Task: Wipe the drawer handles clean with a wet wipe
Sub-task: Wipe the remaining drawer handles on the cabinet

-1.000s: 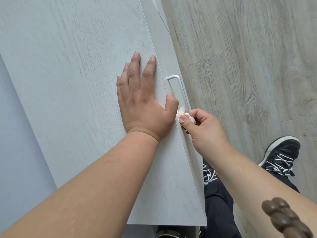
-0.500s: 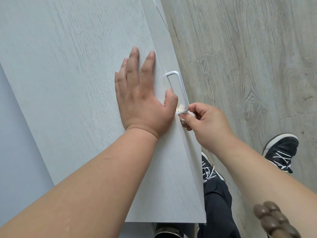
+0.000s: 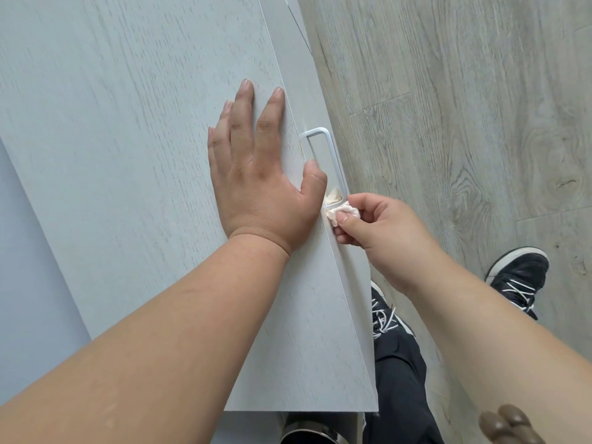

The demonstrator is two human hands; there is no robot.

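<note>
The right hand pinches the wipe at the near end of the handle, whose long axis runs away from the fingers; the left hand lies flat, fingers straight, on the top.

Both bare forearms reach forward, one hand flat, the other pinching.

The left hand lies palm down with its fingers straight and slightly spread, the thumb stretched out toward the right hand; its forearm runs back to the lower left corner. The right hand sits just beside that thumb, fingers curled, thumb and forefinger pinching a crumpled wet wipe. The right forearm angles back toward the lower right.
</note>
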